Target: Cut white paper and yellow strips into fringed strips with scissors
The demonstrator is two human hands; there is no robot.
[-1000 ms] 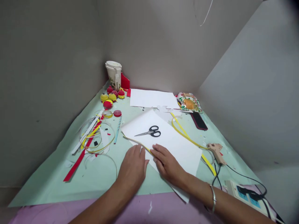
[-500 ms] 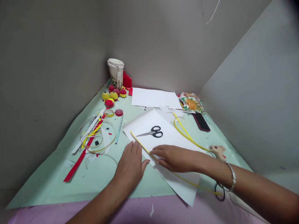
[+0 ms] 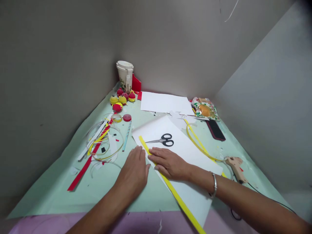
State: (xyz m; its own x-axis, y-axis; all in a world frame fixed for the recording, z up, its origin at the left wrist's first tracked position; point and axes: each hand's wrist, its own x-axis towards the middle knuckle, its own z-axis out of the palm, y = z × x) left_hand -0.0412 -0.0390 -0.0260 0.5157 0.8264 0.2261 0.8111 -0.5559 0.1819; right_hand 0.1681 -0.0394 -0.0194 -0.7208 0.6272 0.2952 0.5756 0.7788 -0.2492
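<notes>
- Scissors (image 3: 163, 140) sit on the paper (image 3: 190, 159).
- From the scissors: strip (image 3: 174, 192), 6 o'clock.
- Packet (image 3: 205, 110), 2 o'clock.
- Glue gun (image 3: 236, 167), 4 o'clock.
- Cup (image 3: 123, 75), 11 o'clock.

Smooth matt white paper sheet (image 3: 192, 156)

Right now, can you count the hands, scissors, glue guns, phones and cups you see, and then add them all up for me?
Left hand and right hand: 2
Scissors: 1 pair
Glue gun: 1
Phone: 1
Cup: 1
Total: 6, counting the scissors as one
</notes>
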